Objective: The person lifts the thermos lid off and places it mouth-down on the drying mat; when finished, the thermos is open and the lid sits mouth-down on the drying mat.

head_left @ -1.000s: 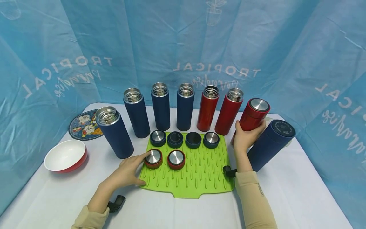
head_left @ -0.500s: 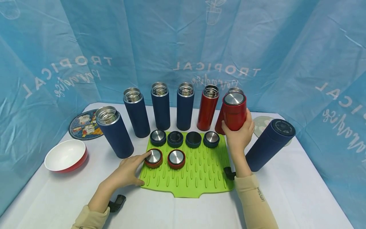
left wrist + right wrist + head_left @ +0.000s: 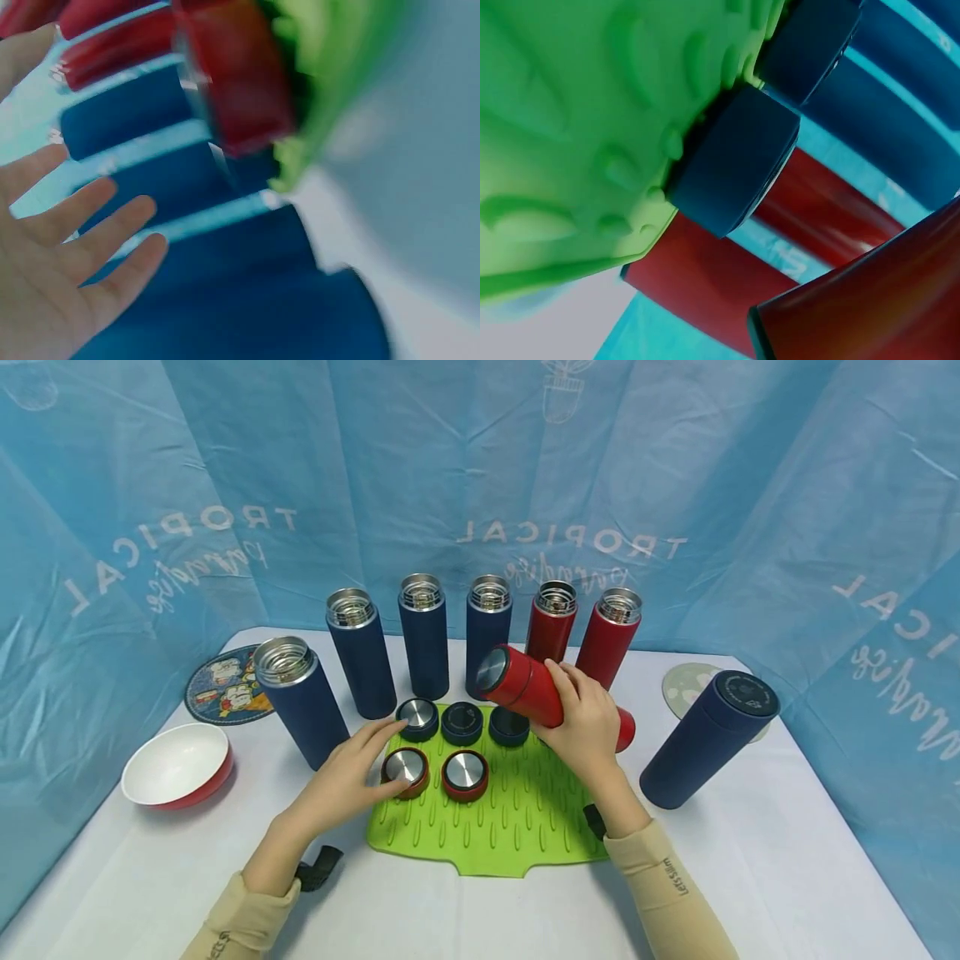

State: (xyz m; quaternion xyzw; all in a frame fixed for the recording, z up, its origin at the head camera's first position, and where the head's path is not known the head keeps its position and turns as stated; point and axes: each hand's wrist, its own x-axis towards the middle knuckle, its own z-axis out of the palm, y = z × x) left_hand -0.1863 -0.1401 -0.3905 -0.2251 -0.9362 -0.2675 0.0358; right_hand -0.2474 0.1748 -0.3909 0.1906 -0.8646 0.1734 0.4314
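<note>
My right hand point(image 3: 585, 727) grips a lidded red thermos point(image 3: 534, 689) above the mat; the thermos is tilted, its lid end to the left. In the right wrist view that thermos point(image 3: 877, 300) fills the lower right corner. My left hand point(image 3: 337, 789) has its fingers spread by a red lid point(image 3: 406, 767), holding nothing; whether it touches the lid I cannot tell. Beside it lies a second red lid point(image 3: 465, 772). Several navy lids, one at the left end point(image 3: 417, 718), line the back of the green mat point(image 3: 487, 839). One navy lid point(image 3: 739, 161) shows only in the right wrist view.
Behind the mat stand uncapped navy thermoses point(image 3: 427, 647) and two uncapped red thermoses point(image 3: 603, 647). A capped navy thermos point(image 3: 705, 743) stands at right, near a pale round coaster point(image 3: 678, 689). To the left are a red-and-white bowl point(image 3: 180, 768) and a patterned round mat point(image 3: 225, 681).
My right hand has carried the red thermos left from beside the capped navy thermos and tipped it over. My left hand has risen slightly off the front-left red lid and shifted right.
</note>
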